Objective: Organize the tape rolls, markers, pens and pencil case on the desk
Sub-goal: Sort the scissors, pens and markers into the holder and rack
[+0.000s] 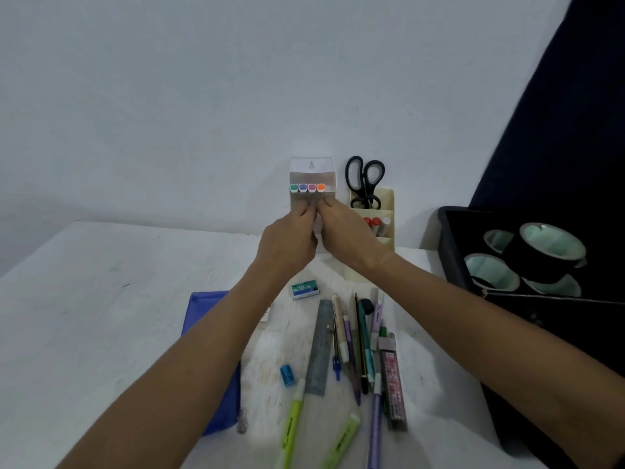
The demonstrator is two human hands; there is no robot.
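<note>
While both hands are up at the back of the white surface (101, 299), they're gripping a clear plastic marker pack (311, 184) that stands against the wall, just left of the cream desk organizer (385, 211). Left hand (287, 245) and right hand (348, 235) are side by side, almost touching, fingers (304, 211) curled onto the lower half of the pack. Four colored caps (green, purple, pink, orange) show in a row above the knuckles, with what looks like an empty slot at the right end.

My read: the pack is being set upright or squared off next to the organizer. To do that well, I'd keep the base flat on the surface, nudge it snug beside the organizer without bumping the black scissors (364, 181) sticking out of the top pocket, and let go with one hand first so it doesn't tip forward. That thin plastic probably flexes, so easy on the squeeze.

Plenty left, though. Nearer the camera than the organizer there's a loose spread: steel ruler (319, 350), pencils and pens, two green highlighters (292, 424), a blue sharpener (287, 375), a lead refill case (392, 384) and a staple box (305, 289). The blue pencil case (209, 333) lies flat further left, partly under the left forearm. Tape rolls (541, 252) already sit stacked in the black tray (449, 245) to the organizer's right.
</note>
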